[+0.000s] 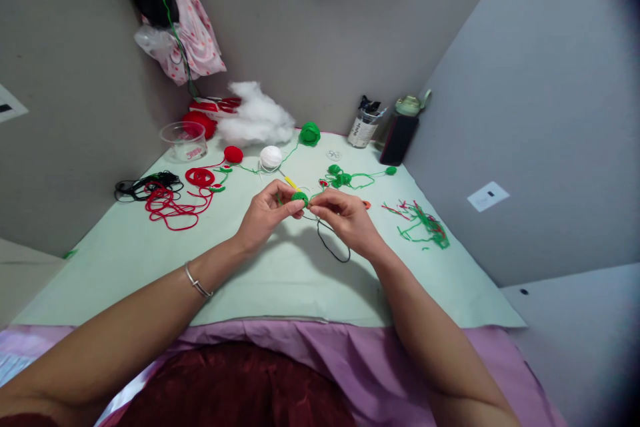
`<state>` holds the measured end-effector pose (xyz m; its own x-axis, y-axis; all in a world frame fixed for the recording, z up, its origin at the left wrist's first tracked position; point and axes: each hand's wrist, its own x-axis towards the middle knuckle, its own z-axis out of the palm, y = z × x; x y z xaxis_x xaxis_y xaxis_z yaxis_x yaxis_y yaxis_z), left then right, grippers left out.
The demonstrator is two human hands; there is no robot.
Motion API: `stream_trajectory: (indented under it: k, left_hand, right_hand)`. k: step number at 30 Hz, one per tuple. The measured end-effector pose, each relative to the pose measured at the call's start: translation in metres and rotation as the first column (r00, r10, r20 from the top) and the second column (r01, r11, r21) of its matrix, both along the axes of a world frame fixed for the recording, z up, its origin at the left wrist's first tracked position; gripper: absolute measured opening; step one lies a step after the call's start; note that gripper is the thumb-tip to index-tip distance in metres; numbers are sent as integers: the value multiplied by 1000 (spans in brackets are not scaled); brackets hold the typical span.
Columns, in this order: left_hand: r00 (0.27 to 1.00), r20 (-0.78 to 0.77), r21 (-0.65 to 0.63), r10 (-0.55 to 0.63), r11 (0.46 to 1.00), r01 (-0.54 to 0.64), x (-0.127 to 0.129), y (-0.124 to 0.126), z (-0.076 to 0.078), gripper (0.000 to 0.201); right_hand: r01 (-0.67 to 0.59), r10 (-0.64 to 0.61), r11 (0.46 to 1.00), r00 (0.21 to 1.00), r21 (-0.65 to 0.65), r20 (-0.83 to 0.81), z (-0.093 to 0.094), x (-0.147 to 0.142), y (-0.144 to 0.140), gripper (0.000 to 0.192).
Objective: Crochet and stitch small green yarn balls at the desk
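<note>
Head view showed a pale green bench (280, 280) set into a grey corner, with two bare forearms reaching in from below. Toward the back lay white stuffing (255, 121), a clear tub (183, 140), a tangle of red yarn (173, 205) and green scraps (423, 227). Both hands met over the bench's middle. The left hand (263, 213) pinched a small green crochet piece (300, 198) between thumb and fingertips, its grip narrow and closed on the piece. The right hand (345, 213) touched the same piece from the other side, fingers closed; what else they held could not be told. A black cord (333, 243) hung below. The piece looked soft, light and squashy, best held gently by its edge.
</note>
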<state>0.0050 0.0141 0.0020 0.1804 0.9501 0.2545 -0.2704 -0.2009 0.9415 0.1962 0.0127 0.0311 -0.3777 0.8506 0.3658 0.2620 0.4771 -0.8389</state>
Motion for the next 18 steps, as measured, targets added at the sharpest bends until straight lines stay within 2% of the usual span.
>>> stream_trajectory:
  k: [4, 7, 10, 12, 15, 18]
  left_hand:
    - [1000, -28, 10, 0, 1000, 1, 1, -1, 0, 30]
    - [999, -38, 39, 30, 999, -29, -1, 2, 0, 30]
    - [992, -68, 118, 107, 988, -98, -4, 4, -1, 30]
    - [985, -89, 199, 149, 971, -129, -5, 4, -1, 29]
    - [986, -114, 292, 125, 953, -87, -5, 3, -2, 27]
    - [988, -137, 276, 74, 961, -34, -5, 2, -4, 27]
  right_hand:
    - [-7, -4, 993, 996, -119, -87, -3, -5, 0, 32]
    - [-24, 6, 985, 995, -172, -103, -4, -6, 1, 30]
    - [-96, 70, 965, 991, -243, -116, -4, -5, 3, 23]
    - [-136, 96, 953, 983, -271, -154, -4, -5, 4, 25]
    - [-167, 93, 945, 962, -282, -258, -4, -7, 4, 34]
    - [-195, 120, 938, 959, -287, -256, -2, -4, 5, 36]
